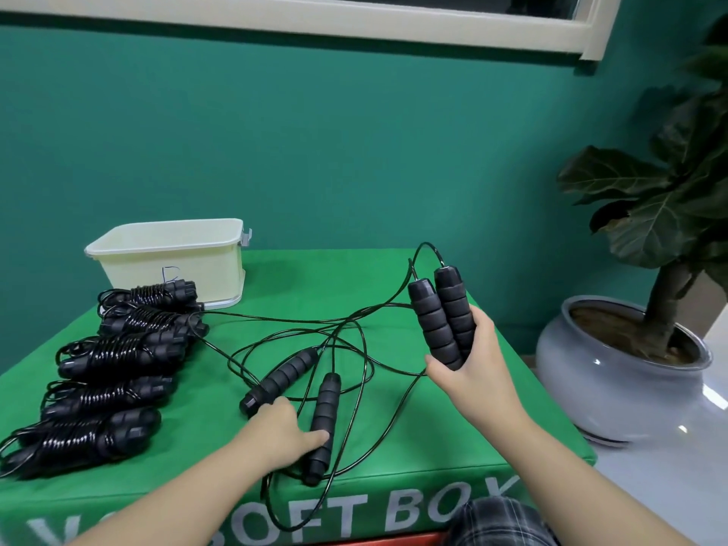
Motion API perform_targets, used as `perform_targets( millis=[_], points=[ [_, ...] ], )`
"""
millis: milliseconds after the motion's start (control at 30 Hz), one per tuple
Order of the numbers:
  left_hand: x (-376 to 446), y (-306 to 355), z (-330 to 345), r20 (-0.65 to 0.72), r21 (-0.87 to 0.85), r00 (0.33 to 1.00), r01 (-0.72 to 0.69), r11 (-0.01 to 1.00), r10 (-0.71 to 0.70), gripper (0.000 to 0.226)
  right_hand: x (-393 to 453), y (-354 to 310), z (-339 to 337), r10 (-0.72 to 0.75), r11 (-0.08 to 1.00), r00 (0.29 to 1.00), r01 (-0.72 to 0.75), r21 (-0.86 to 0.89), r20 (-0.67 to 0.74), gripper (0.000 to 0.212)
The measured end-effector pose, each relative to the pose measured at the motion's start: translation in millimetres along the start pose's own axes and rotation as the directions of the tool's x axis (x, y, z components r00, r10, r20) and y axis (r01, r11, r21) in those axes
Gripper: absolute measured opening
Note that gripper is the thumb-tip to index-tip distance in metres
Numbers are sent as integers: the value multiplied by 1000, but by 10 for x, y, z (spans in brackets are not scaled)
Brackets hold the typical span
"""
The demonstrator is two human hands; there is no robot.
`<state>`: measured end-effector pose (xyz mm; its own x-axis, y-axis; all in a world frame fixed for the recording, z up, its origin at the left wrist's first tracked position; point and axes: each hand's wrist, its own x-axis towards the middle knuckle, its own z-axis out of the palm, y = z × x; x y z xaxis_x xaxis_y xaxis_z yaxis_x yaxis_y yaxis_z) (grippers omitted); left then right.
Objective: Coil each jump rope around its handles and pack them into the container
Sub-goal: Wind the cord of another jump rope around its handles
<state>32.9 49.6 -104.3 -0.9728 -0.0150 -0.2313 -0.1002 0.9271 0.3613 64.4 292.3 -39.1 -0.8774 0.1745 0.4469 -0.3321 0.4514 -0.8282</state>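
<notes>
My right hand (470, 358) grips two black foam handles (443, 315) of one jump rope side by side, raised upright above the green box top. Their black cord (346, 321) trails loose across the surface in tangled loops. My left hand (283, 431) rests on the surface between two more black handles, one (281, 378) slanting left and one (325, 411) nearly straight, with a finger touching the latter. Several coiled jump ropes (114, 352) lie in a row on the left. The cream plastic container (169, 246) stands at the back left.
The green soft box (433, 427) ends close to my body and drops off on the right. A potted plant in a grey ceramic pot (614, 380) stands on the floor at the right. A teal wall rises behind.
</notes>
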Motion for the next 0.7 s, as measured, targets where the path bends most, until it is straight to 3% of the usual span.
perform_targets(
  millis=[167, 267, 433, 600, 700],
  points=[
    [32, 150, 61, 71, -259, 993, 115, 959, -99, 42, -15, 20, -3, 11, 1000, 1000, -11, 5, -8, 61],
    [34, 236, 138, 57, -348, 994, 110, 931, -96, 38, -27, 59, 5, 15, 1000, 1000, -15, 1, 6, 60],
    [120, 268, 134, -9, -136, 1000, 22, 991, -23, 36, -6, 123, -33, 23, 1000, 1000, -23, -4, 6, 60],
    [291, 35, -107, -257, 254, 962, -23, 967, 90, 31, 1, 132, -96, 17, 1000, 1000, -18, -22, -17, 70],
    [397, -128, -306, -392, 215, 910, -50, 975, 133, 16, 7, 168, -101, 36, 999, 999, -36, -13, -17, 64]
  ],
)
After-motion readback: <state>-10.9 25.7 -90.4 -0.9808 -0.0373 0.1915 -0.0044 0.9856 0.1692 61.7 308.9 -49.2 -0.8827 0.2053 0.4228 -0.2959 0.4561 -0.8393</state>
